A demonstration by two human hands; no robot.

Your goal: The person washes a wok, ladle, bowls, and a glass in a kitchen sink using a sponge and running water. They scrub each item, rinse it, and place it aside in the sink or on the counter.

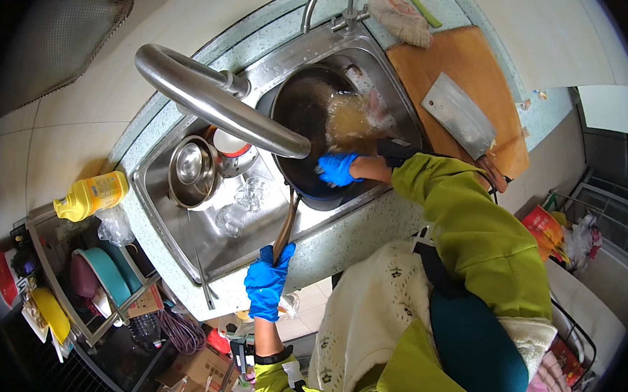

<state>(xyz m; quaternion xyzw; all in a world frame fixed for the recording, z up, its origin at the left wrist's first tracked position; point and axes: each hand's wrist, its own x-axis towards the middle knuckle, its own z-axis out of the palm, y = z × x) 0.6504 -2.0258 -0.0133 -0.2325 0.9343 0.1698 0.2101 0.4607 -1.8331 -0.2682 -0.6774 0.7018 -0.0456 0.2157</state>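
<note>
Those gloves point(265, 281) are bright blue, the sleeves point(474, 233) lime green, the pan point(298, 114) blackish, its handle point(286, 228) brown, the surface point(373, 227) speckled.

A cleaver point(460, 115) lies on a wooden board point(467, 54); yellow bottle point(97, 195) at left

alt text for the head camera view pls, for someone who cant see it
At a steel sink, a person in blue gloves grips a dark wok's brown handle with the left hand, while the right hand is inside the wok beside cloudy water. Nested metal bowls sit to the left; a cleaver lies on a cutting board to the right.
</note>
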